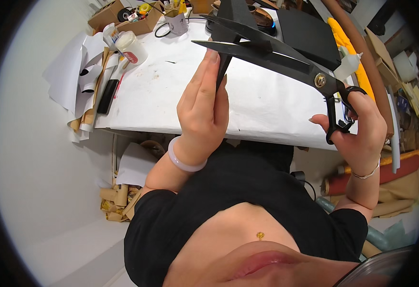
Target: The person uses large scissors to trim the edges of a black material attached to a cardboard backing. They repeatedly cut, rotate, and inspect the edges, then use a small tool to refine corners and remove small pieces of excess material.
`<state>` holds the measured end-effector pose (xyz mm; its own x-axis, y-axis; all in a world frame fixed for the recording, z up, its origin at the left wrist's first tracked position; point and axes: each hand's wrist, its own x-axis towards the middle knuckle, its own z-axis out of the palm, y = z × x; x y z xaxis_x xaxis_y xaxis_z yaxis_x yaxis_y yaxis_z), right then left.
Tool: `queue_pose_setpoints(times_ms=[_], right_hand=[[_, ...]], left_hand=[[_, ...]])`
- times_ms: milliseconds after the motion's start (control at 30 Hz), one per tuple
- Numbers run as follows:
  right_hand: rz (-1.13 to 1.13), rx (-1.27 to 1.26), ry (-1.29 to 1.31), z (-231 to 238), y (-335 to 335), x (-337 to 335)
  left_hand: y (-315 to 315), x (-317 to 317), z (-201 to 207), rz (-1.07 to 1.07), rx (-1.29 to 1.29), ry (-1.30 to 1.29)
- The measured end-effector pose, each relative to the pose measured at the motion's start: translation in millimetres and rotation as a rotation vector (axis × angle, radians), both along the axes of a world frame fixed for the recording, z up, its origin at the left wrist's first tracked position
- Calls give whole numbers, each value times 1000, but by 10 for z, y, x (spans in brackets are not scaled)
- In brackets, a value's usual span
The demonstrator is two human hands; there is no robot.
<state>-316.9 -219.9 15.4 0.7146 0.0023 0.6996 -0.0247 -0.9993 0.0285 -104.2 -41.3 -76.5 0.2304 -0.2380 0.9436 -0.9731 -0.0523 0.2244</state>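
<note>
My right hand (365, 124) grips the black handles of a large pair of scissors (290, 60), fingers and thumb through the loops. The blades are spread and point left, with a stiff black strip (232, 16) of sheet material between them. My left hand (201, 103) pinches the lower end of that strip between its straight fingers and thumb, close to the blade tips. From here the strip stands tall, and part of it is hidden behind the blades. Whether the blades touch it I cannot tell. Both hands are raised over the near side of a white-covered table (156, 107).
A white jar (132, 48), rolled papers (70, 67) and a flat black object (108, 95) lie at the left. Farther back are a cup (177, 23) and a cardboard box (145, 21). A black panel (307, 36) and white bottle (348, 66) stand at the right.
</note>
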Motion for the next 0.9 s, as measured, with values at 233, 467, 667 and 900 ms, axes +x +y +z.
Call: queue_pose_setpoints(times_ms=[233, 467, 667, 900], right_hand=[[-8, -42, 9, -37, -50, 0], [42, 62, 39, -30, -87, 0], [29, 129, 58, -58, -88, -10], [38, 41, 22, -62, -93, 16]], left_hand=[[23, 3, -1, -25, 9, 13], [53, -14, 9, -22, 20, 30], [49, -8, 4, -25, 17, 33], [82, -18, 7, -11, 34, 38]])
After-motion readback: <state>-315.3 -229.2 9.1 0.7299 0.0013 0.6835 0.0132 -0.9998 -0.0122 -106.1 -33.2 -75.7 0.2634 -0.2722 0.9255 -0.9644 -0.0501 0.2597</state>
